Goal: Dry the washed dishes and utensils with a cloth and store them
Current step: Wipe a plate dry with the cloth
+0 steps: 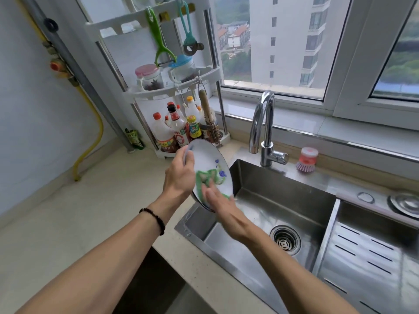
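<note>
Gripping the rim, your left hand (pixel 180 175) holds one white plate (pixel 209 171) tilted on edge over the sink's (pixel 283 193) left corner, thumb on its face. Your right hand (pixel 223 206), fingers straight, presses one green cloth (pixel 205 180) flat against the plate's lower face.

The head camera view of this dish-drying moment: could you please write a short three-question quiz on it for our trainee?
1. True or false: the left hand grips the rim of the white round plate with blue flowers.
2. What does the right hand press against the plate?
A. pink dish brush
B. green-edged cloth
C. bamboo whisk
3. Fill in: the plate is held tilted over the left edge of the stainless steel ____.

Key
1. True.
2. B, the green-edged cloth; the pink dish brush stands behind the basin, near the chrome tap.
3. sink.
</note>
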Demonstrator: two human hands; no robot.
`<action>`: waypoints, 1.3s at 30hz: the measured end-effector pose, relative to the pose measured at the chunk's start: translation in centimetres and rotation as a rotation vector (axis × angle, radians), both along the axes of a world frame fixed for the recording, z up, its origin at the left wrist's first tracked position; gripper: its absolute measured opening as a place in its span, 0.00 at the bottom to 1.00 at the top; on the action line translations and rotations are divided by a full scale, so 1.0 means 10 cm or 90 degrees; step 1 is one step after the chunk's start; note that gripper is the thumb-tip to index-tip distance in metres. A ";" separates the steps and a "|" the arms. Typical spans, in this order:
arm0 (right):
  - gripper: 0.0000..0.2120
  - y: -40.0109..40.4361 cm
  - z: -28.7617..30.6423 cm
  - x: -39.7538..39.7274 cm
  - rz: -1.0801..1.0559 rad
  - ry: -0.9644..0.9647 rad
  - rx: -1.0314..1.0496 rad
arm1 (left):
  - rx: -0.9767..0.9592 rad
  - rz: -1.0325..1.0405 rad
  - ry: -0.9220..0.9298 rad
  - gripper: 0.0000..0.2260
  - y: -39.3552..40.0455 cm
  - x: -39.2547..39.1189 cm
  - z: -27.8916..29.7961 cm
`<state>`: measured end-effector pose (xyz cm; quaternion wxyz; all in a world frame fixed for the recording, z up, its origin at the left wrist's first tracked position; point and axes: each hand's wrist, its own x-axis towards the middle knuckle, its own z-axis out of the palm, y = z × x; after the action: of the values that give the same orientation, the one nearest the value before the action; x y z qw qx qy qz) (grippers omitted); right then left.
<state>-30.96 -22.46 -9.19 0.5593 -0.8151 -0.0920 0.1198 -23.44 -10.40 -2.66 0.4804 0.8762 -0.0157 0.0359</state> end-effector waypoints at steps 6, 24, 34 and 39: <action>0.31 -0.08 0.14 0.21 -0.047 0.005 0.025 | -0.098 -0.045 0.160 0.15 0.02 0.01 0.09; 0.30 -0.16 0.32 0.45 0.020 -0.092 -0.226 | -0.142 -0.093 0.219 0.16 0.14 -0.06 0.15; 0.39 -0.30 0.12 0.17 0.051 -0.061 -0.272 | -0.116 -0.060 0.127 0.15 0.14 -0.10 0.17; 0.48 -0.14 0.08 -0.17 0.110 -0.052 -0.116 | -0.077 -0.007 0.075 0.18 0.15 -0.02 0.14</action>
<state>-32.64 -23.84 -8.38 0.4663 -0.8558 -0.1734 0.1419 -23.69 -8.95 -1.21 0.5326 0.8461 0.0103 -0.0175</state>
